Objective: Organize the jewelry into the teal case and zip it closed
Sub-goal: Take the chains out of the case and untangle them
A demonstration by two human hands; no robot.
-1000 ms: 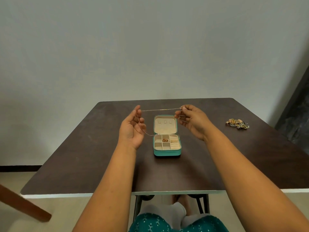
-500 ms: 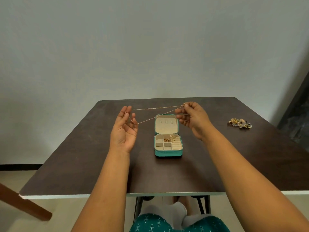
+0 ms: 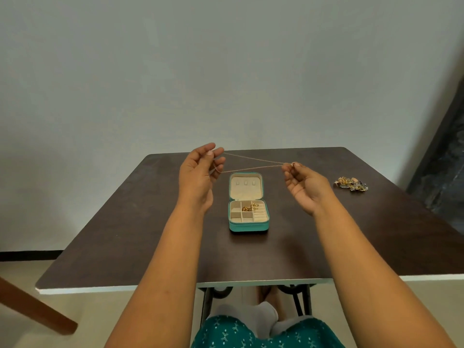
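The teal case (image 3: 248, 226) lies open in the middle of the dark table (image 3: 125, 234), lid back, cream compartments showing. Some gold pieces (image 3: 248, 208) sit in its upper middle compartments. A thin gold chain (image 3: 253, 164) is stretched in two strands above the lid. My left hand (image 3: 200, 177) pinches its left end, fingers curled, up and left of the case. My right hand (image 3: 305, 187) pinches the right end, to the right of the lid.
A small heap of loose jewelry (image 3: 351, 184) lies on the table to the far right. A brown wooden bar (image 3: 35, 307) crosses the lower left, off the table. A dark panel (image 3: 447, 151) leans at the right wall.
Both hands have moved apart, the left one higher and the right one further right, pulling the chain out longer and taut above the case.
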